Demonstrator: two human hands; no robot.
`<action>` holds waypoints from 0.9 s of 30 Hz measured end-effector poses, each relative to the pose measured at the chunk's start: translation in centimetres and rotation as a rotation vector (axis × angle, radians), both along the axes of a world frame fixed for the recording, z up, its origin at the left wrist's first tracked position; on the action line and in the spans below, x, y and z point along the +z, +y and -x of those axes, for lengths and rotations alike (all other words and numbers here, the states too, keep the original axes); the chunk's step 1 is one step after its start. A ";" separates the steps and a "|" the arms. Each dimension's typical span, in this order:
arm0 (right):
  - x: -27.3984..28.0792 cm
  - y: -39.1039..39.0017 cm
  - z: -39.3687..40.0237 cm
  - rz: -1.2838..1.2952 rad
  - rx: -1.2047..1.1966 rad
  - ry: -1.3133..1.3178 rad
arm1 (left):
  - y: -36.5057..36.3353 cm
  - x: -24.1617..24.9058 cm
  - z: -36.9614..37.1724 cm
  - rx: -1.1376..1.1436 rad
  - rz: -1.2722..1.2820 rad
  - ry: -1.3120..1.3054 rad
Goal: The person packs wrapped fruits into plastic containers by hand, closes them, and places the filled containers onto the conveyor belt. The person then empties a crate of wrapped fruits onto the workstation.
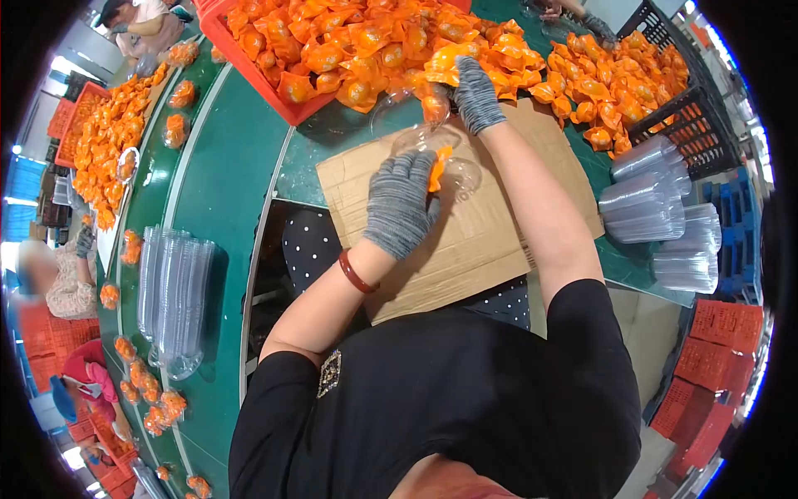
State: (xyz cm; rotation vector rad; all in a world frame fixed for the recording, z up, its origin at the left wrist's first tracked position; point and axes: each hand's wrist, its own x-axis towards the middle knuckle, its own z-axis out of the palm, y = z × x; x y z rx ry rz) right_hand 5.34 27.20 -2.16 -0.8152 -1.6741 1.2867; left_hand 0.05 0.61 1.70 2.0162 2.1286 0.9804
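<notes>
My left hand (pixel 401 200), in a grey knit glove, is closed round an orange-wrapped fruit (pixel 440 169) above a sheet of cardboard (pixel 465 249). Beside it a clear plastic container (pixel 459 179) lies on the cardboard, partly covered by the hand. My right hand (pixel 478 93), gloved too, reaches to the near edge of a heap of orange-wrapped fruit (pixel 374 50). Its fingertips are pressed on a wrapped fruit (pixel 446 64) there. Another wrapped fruit (pixel 434 108) lies in clear plastic between the hands and the heap.
A red crate (pixel 291 108) stands behind the cardboard, a black crate (pixel 690 125) at the right. Stacks of clear containers (pixel 640 204) stand at the right, more (pixel 174 291) on the green conveyor (pixel 199 191). Co-workers (pixel 87 382) are at the left; another person's gloved hand (pixel 597 27) is at the top.
</notes>
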 end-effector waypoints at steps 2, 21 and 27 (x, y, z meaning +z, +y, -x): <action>-2.0 2.3 0.0 0.125 0.033 0.230 | 0.9 -0.3 1.1 0.048 -0.025 0.068; 2.2 2.6 -7.4 0.414 -0.460 0.558 | 2.6 -1.1 4.0 -0.065 0.013 -0.091; 0.8 4.3 -6.2 0.227 -0.769 0.032 | 2.3 -0.9 4.3 -0.077 0.029 -0.055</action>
